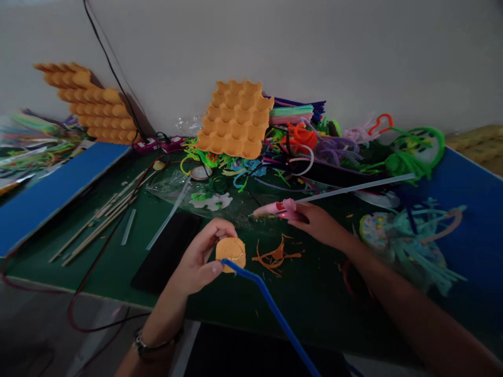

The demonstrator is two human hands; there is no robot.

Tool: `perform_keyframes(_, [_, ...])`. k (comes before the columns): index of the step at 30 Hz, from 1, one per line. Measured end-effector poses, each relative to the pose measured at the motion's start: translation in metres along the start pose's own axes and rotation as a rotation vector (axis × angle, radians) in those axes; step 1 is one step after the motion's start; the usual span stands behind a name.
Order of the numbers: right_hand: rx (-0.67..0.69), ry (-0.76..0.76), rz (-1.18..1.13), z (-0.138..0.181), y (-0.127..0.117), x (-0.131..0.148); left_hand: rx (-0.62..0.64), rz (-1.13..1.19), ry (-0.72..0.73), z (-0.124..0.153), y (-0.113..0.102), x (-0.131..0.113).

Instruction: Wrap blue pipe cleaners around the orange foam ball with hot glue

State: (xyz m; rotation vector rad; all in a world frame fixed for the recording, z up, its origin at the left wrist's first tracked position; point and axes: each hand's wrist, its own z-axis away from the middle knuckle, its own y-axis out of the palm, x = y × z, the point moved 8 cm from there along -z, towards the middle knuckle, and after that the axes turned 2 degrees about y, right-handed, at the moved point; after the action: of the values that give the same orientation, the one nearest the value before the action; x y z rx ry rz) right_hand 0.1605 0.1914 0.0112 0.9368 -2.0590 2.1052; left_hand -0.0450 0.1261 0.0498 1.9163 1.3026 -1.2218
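Note:
My left hand (200,256) pinches an orange egg-carton cup (232,251) together with a blue pipe cleaner (271,303), whose end lies against the cup's face. A line of what looks like glue runs over that face. The pipe cleaner bends and trails down to the bottom edge. In my right hand (314,222) is a pink glue gun (285,208), its nozzle pointing left above the table. A long translucent glue stick (353,187) sticks out of the gun's back. Torn orange carton scraps (277,256) lie between and below my hands.
Behind, an egg tray (236,120) leans on heaped pipe cleaners (334,146). Wooden sticks (106,214), loose glue sticks (128,226) and a black flat object (167,251) lie left. A power strip (159,144) and cords stand at the back. Pipe-cleaner crafts (412,235) sit right.

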Motion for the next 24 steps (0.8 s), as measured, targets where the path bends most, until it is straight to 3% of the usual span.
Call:
perform_keyframes(18, [-0.121, 0.037, 0.126, -0.018, -0.008, -0.017, -0.030, -0.065, 0.063, -0.011, 0.005, -0.005])
perform_keyframes(24, [-0.154, 0.090, 0.199, 0.001, -0.023, -0.016, -0.051, -0.368, 0.020, -0.026, 0.009, -0.008])
